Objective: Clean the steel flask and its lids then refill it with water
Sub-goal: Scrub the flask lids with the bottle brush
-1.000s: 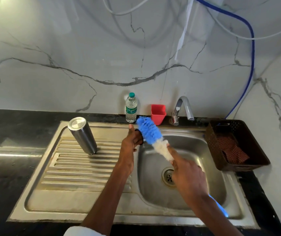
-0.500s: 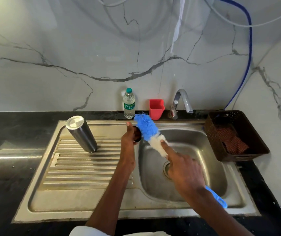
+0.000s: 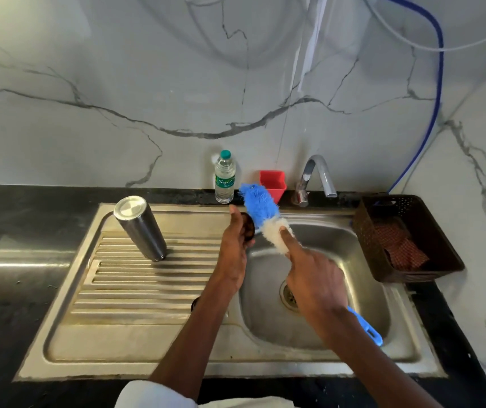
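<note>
The left hand [image 3: 235, 245] grips a small dark lid [image 3: 249, 229] over the sink [image 3: 318, 328]; the right hand [image 3: 315, 278] is closed round the brush [image 3: 262, 213], forefinger laid along its bristles against the lid. The flask [image 3: 140, 228] stands inverted on the drainboard, well apart. A wet lid could slip from the fingers and drop into the basin if the brush is pushed too hard.
</note>
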